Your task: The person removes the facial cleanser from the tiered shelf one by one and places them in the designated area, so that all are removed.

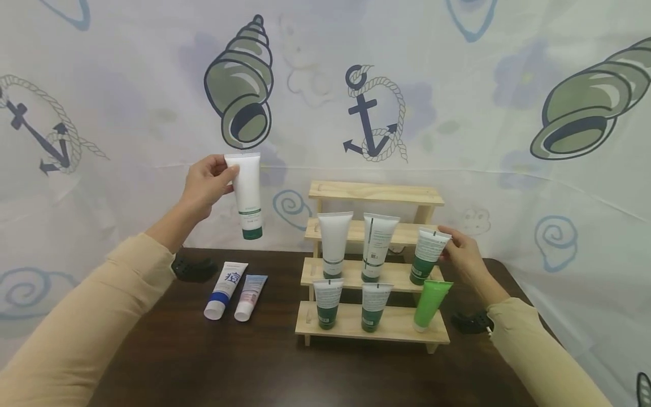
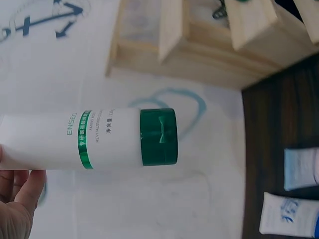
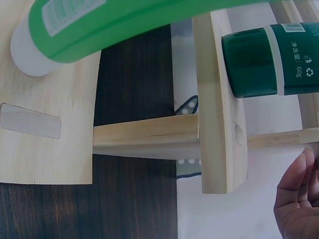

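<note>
My left hand (image 1: 207, 183) pinches the crimped top of a large white tube (image 1: 248, 192) with a green cap. The tube hangs cap down in the air, left of a stepped wooden stand (image 1: 373, 195); its green-banded label shows in the left wrist view. At the stand's right side, my right hand (image 1: 461, 251) holds the upper edge of a small white-and-green tube (image 1: 429, 254), its fingertips partly hidden behind it. That tube's dark green cap (image 3: 251, 62) is down on the second step. Curled fingers (image 3: 294, 184) show in the right wrist view.
Two large white tubes (image 1: 334, 240) stand on the second step. The lowest step bears two small white-and-green tubes (image 1: 328, 299) and a bright green tube (image 1: 431, 302). A blue-banded tube (image 1: 226, 288) and a pale blue tube (image 1: 251, 297) lie on the dark table (image 1: 203, 362).
</note>
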